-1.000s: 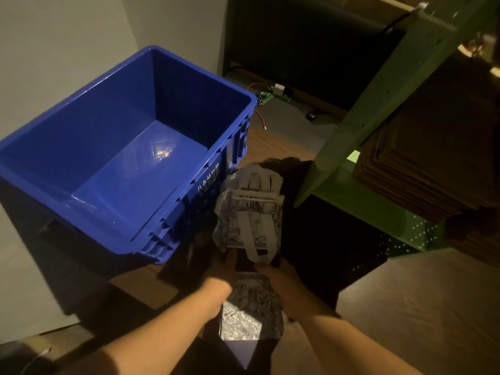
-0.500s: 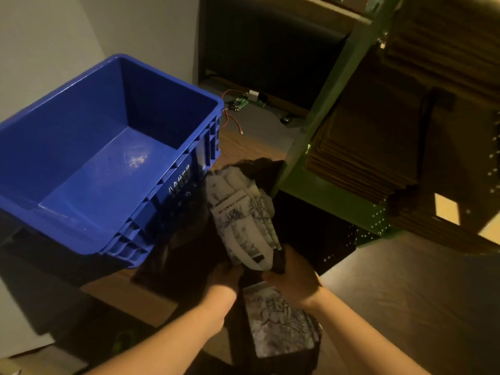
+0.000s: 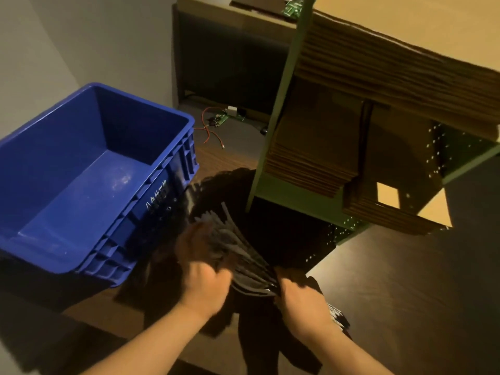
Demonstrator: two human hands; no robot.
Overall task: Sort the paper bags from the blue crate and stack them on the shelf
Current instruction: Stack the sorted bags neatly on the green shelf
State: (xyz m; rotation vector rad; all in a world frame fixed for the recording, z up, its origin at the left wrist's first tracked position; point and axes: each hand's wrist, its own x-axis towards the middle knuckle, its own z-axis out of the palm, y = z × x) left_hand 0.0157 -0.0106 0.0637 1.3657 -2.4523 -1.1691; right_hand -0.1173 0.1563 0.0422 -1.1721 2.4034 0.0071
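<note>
I hold a bundle of printed grey-and-white paper bags (image 3: 238,247) edge-on between both hands, below the middle of the view. My left hand (image 3: 205,282) grips its left side and is blurred. My right hand (image 3: 300,296) grips its lower right end. The blue crate (image 3: 89,180) stands at the left with nothing visible inside. The green shelf (image 3: 281,109) rises at the right, holding stacks of brown paper bags (image 3: 319,147) on several levels.
A dark cabinet (image 3: 230,58) stands at the back by the grey wall. Red wires and a small circuit board (image 3: 216,123) lie on the floor behind the crate. Dark wooden floor (image 3: 405,293) spreads to the right.
The bundle has turned from face-up to edge-on and shifted right toward the shelf. My view has tilted up, showing more of the shelf's brown stacks.
</note>
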